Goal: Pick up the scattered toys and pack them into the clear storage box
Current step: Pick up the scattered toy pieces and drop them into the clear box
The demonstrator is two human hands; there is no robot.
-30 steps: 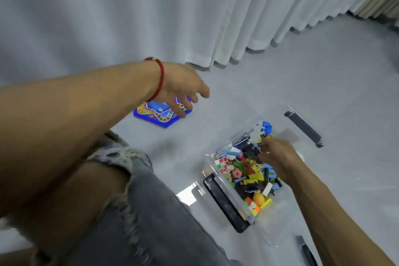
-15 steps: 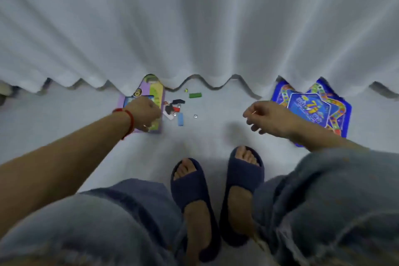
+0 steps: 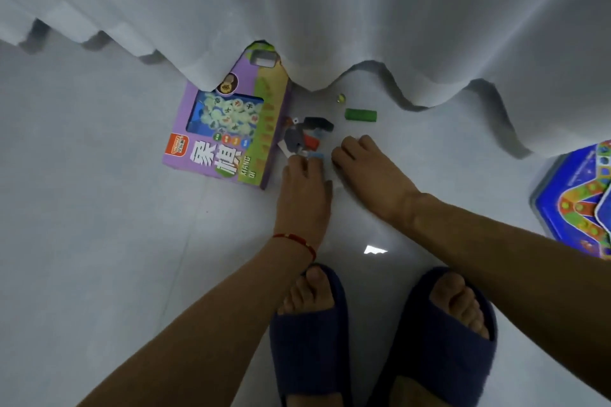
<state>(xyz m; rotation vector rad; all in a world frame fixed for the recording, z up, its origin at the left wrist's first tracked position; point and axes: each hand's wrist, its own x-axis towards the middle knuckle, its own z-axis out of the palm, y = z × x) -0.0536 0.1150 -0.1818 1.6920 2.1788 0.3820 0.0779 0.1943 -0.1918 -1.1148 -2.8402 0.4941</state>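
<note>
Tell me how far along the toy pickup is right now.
Nothing in this view shows packed toys; the clear storage box is out of frame. In hand: the left hand and right hand reach down to the pile of small pieces on the floor, fingertips at its edge. Still left: that pile, the green block, the purple game box and the blue game board.

I see a small pile of bricks [image 3: 305, 137], grey, black, red, blue, on the floor beside the purple box [image 3: 228, 129]; a green brick [image 3: 360, 115] lies flat just beyond, near the curtain hem.
</note>
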